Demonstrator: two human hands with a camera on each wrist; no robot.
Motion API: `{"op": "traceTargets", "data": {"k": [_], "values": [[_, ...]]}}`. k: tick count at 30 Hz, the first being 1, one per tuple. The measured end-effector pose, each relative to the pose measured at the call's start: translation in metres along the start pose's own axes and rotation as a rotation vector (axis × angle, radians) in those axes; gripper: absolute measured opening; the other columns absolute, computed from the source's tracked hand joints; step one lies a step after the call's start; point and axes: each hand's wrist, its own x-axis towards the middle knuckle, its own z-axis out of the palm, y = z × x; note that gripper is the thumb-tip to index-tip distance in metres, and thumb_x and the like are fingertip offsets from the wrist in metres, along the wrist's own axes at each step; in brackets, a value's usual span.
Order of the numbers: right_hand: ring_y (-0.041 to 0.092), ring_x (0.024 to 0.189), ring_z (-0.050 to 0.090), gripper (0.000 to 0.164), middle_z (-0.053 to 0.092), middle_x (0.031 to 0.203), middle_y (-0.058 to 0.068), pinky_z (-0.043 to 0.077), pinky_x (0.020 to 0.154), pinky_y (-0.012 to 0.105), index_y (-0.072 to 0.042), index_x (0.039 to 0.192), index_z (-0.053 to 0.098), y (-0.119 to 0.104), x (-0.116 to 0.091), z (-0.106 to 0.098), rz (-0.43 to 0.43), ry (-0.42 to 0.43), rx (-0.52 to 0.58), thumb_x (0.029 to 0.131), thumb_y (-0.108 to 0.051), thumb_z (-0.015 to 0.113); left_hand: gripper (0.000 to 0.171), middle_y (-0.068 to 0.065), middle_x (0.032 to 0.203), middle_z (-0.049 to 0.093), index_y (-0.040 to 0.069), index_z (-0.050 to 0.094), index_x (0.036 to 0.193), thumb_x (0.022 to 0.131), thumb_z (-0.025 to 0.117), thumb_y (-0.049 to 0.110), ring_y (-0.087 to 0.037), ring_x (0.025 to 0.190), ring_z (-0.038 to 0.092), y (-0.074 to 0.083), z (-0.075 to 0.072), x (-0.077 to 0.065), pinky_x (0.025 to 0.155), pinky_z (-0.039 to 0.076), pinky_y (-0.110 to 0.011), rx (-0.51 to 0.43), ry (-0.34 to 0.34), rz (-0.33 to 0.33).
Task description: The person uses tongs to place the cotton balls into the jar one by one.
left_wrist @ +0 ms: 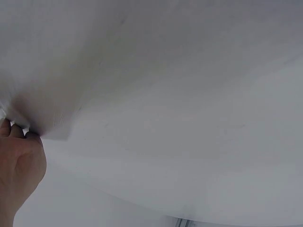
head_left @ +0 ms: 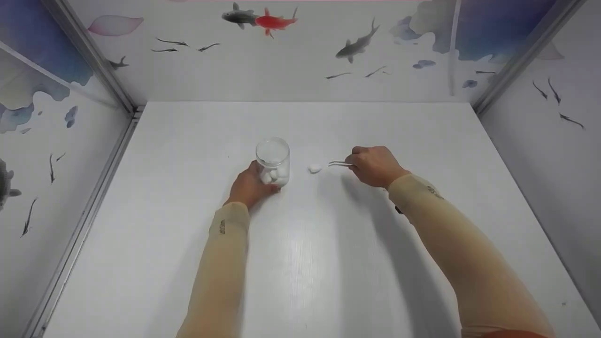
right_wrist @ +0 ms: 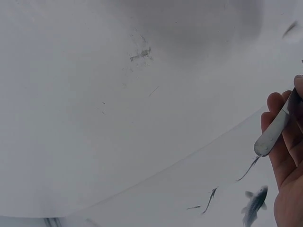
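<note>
A clear jar (head_left: 281,165) with several white cotton balls (head_left: 274,176) in its lower part stands on the white table. My left hand (head_left: 250,187) grips it low on its left and near side. In the right hand (head_left: 374,165) I pinch metal tweezers (head_left: 340,163), tips pointing left. Just beyond those tips a single white cotton ball (head_left: 314,168) lies on the tabletop, apart from them. The right wrist view shows the rounded rear end of the tweezers (right_wrist: 271,137) across my fingers. Only part of the left hand (left_wrist: 22,163) appears in the left wrist view; the jar is barely visible there.
The white table (head_left: 291,263) is bounded by a back panel (head_left: 300,70) and side panels printed with fish. Metal frame edges (head_left: 94,202) run along the left side. A dark smudge (right_wrist: 142,53) marks the surface in the right wrist view.
</note>
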Motion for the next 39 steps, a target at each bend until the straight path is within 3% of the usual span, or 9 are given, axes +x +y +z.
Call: {"op": "traceTargets", "data": {"k": [24,33,39], "values": [[0.021,0.072,0.066,0.013,0.069,0.088,0.005,0.059,0.067,0.038,-0.010,0.103,0.078,-0.013,0.022,0.020,-0.005,-0.021,0.051,0.092,-0.008,0.072,0.098,-0.012,0.150,0.047,0.007,0.036,0.152,0.076,0.087,0.041,-0.029,0.138,0.042,0.000,0.000,0.000,0.116,0.031,-0.042,0.013,0.023,0.011],[0.022,0.072,0.066,0.011,0.068,0.087,0.005,0.058,0.066,0.038,-0.011,0.102,0.078,-0.014,0.024,0.031,0.037,-0.076,0.040,0.092,-0.010,0.073,0.097,-0.014,0.147,0.050,0.006,0.037,0.150,0.075,0.088,0.040,-0.031,0.135,0.045,0.002,0.002,0.002,0.115,0.033,-0.045,0.060,0.017,-0.005],[0.020,0.068,0.065,0.011,0.068,0.084,0.005,0.058,0.064,0.037,-0.010,0.100,0.080,-0.017,0.026,0.035,0.036,-0.053,0.026,0.093,-0.009,0.070,0.099,-0.014,0.148,0.048,0.006,0.035,0.152,0.075,0.088,0.039,-0.031,0.136,0.044,0.001,0.002,0.002,0.115,0.033,-0.044,0.056,0.024,0.000]]}}
